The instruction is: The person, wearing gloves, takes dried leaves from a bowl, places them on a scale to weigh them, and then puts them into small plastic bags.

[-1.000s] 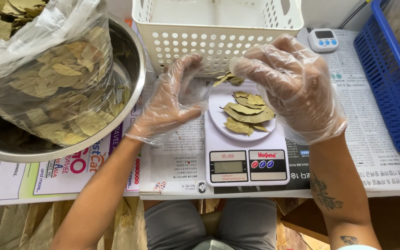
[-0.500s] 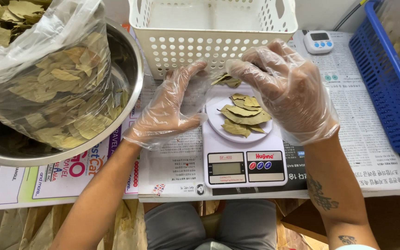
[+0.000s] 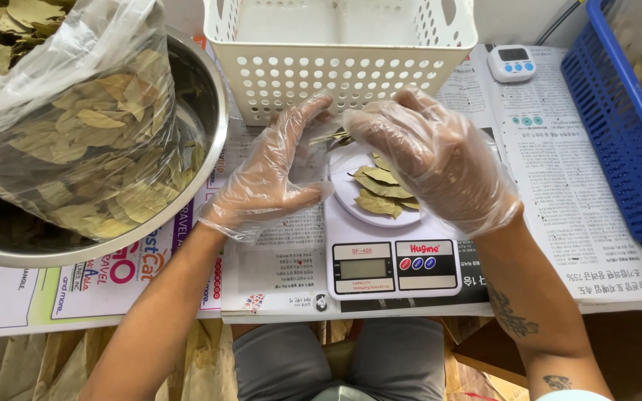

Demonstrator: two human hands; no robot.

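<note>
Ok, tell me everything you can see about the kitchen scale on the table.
The kitchen scale is a small white digital one, seemingly plastic, lying flat on newspaper at the table's near edge. Its front panel has a grey display and three round buttons. A white round platform carries dried leaves. The gloved right hand hovers over it.

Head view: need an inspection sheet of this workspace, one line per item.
Surface: table covered with printed paper sheets.
Job's things: dried leaves on the white plate of a digital scale; clear bag of leaves in a steel bowl.
Clutter: white perforated basket, blue crate, small white timer.
Hands: left hand and right hand, both in clear gloves, over the plate; grip unclear.
Cables: dark cable at the top right.
Surroundings: the person's grey-clad lap below the table edge.
</note>
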